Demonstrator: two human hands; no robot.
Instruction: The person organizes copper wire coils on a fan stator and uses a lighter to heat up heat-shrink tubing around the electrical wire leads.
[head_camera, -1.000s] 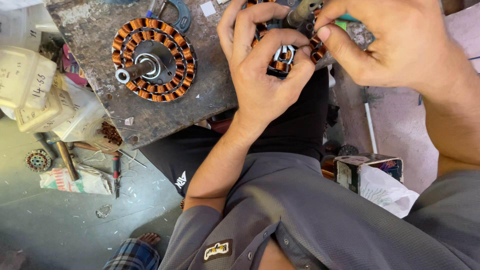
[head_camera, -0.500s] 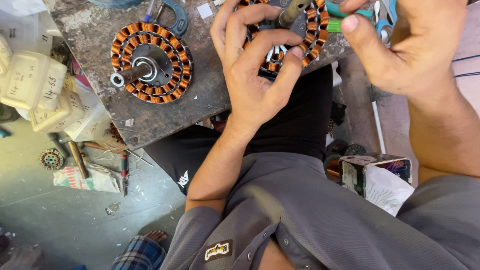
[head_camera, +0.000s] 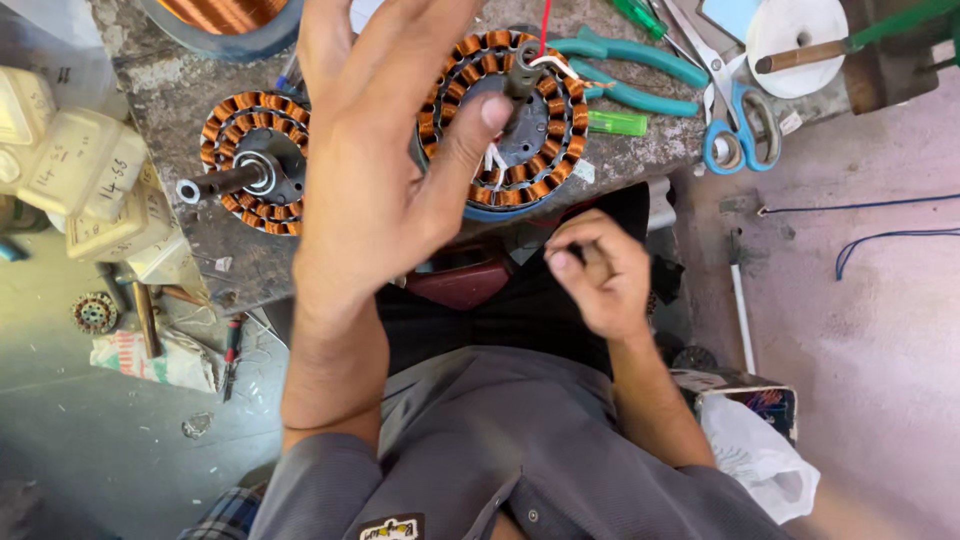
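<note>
Workbench (head_camera: 190, 95) of rough, stained grey stone fills the upper part of the view, its edge running down toward five o'clock of the frame. On it, near twelve o'clock, lies a motor winding (head_camera: 505, 120), a ring of copper coils around a dark hub with a short shaft and a red wire rising from it. The left hand (head_camera: 370, 170) rests against this winding from the nine o'clock side, fingers spread and thumb pressed at the hub. The right hand (head_camera: 598, 272) hangs below the bench edge at the winding's five o'clock, fingers curled loosely together; whether it pinches anything cannot be told. A second winding (head_camera: 250, 165) with a long shaft sits at the left hand's nine o'clock. At two o'clock lie teal pliers (head_camera: 625, 68), blue-handled scissors (head_camera: 735, 115) and a white tape roll (head_camera: 795, 30). Pale plastic containers (head_camera: 80, 170) crowd the far nine o'clock side. The floor (head_camera: 880, 330) at three o'clock is pinkish concrete with a thin blue wire (head_camera: 880, 238) on it; a white bag (head_camera: 760, 455) lies at four o'clock.
</note>
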